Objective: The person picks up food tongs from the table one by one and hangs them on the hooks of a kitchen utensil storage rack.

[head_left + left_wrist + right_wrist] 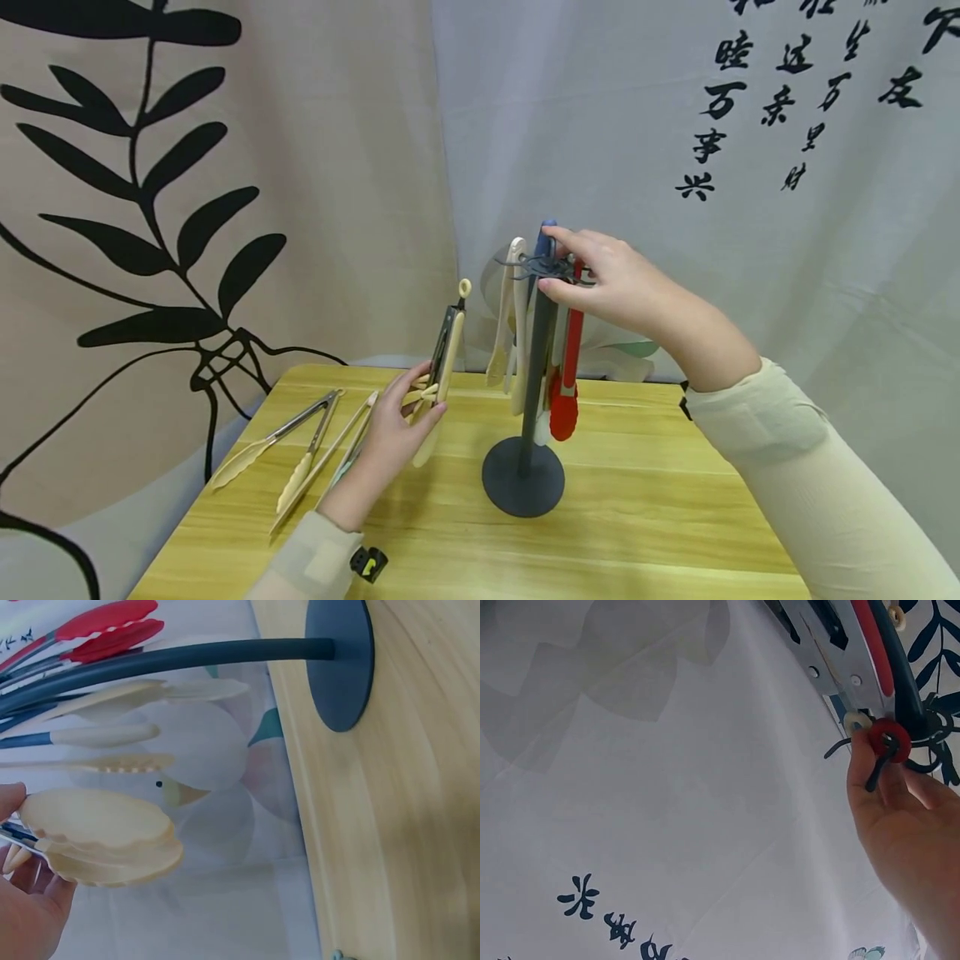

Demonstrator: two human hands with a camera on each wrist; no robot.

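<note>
The left wrist view bares the scalloped heads of the cream tongs [97, 817], partly masked in the head view; the left hand [396, 423] grips these tongs, ring end up, left of the rack [523, 487]; the right hand [615, 279] curves thumb and fingers round the rack's top, at a red ring [889, 725] clearest from the right wrist; other tongs [300, 417] lie on the worktop [660, 517], one pair partly behind the left hand.

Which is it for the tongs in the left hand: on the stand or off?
Off: the left hand grips the tongs beside the stand, and the head view shows their ring apart from the hooks.
</note>
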